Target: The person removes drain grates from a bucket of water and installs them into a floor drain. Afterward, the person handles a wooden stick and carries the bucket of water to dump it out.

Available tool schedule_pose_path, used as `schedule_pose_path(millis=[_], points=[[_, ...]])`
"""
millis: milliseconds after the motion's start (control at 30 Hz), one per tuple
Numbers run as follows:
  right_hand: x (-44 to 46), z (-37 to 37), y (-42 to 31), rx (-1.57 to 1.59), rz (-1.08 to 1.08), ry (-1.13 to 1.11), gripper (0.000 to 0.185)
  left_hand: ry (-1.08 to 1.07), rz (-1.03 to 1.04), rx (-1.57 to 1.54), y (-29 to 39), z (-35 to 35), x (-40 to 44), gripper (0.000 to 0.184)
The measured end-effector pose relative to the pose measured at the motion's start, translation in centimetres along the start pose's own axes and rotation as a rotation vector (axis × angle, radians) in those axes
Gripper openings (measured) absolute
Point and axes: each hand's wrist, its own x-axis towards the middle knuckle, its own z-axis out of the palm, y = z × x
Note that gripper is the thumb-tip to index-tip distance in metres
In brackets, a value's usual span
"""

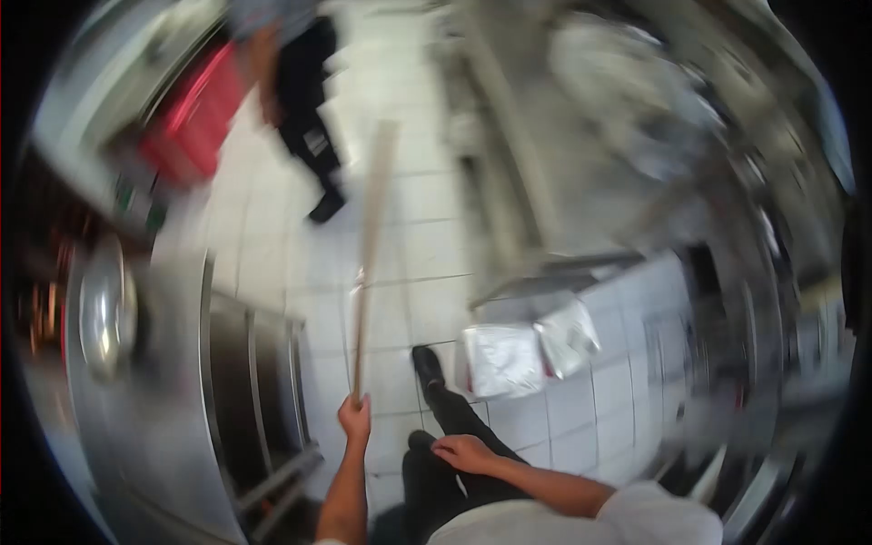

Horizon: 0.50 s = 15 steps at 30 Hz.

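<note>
My left hand (pixel 355 419) is wrapped round the near end of a long wooden stick (pixel 366 282). The stick points forward over the tiled floor, and its far end is blurred. My right hand (pixel 463 453) hovers over my dark trousers with its fingers curled in. I see nothing in it. Two packs in clear plastic, a larger pack (pixel 506 361) and a smaller pack (pixel 569 338), lie on the floor to my right, apart from both hands.
A steel counter (pixel 163 400) with a metal bowl (pixel 107 309) stands on my left. Farther on are a red bin (pixel 195 113) and another person in dark trousers (pixel 307 100). To the right runs a long steel worktop (pixel 545 136) with a blurred plastic-wrapped heap (pixel 636 91).
</note>
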Motion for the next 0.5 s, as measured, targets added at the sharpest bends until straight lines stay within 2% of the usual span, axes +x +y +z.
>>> schedule_pose_path(millis=[33,67,100,167,267,367,433,500], points=[[-3.9,-2.5,-2.4,0.020,0.020,0.024,0.020,-0.010,0.061,-0.033,5.0,-2.7,-1.6,0.019],[-7.4,-4.3,-4.8,0.048,0.045,0.059,0.021,0.007,0.050,0.085,5.9,-4.5,-2.4,0.021],[-10.1,-6.3,-6.9,0.049,0.053,0.149,0.021,0.018,0.094,-0.090,10.8,-6.1,-4.1,0.033],[-16.1,-11.5,-9.8,0.054,0.068,0.275,0.021,-0.164,-0.072,-0.036,16.3,-8.8,-6.2,0.042],[-21.9,-17.9,-12.6,0.063,0.076,0.604,0.025,-0.298,0.018,-0.177,18.8,-8.9,-9.8,0.047],[-28.6,-25.8,-19.0,0.134,-0.009,0.803,0.032,-0.415,0.306,0.040,22.0,-7.8,-14.4,0.044],[-33.5,-28.7,-22.8,0.189,-0.228,0.884,0.045,-0.468,0.361,0.009,25.3,-7.2,-19.2,0.041],[-38.4,-30.7,-25.4,0.241,-0.316,0.919,0.061,-0.479,0.433,-0.058,25.3,-4.6,-23.2,0.038]])
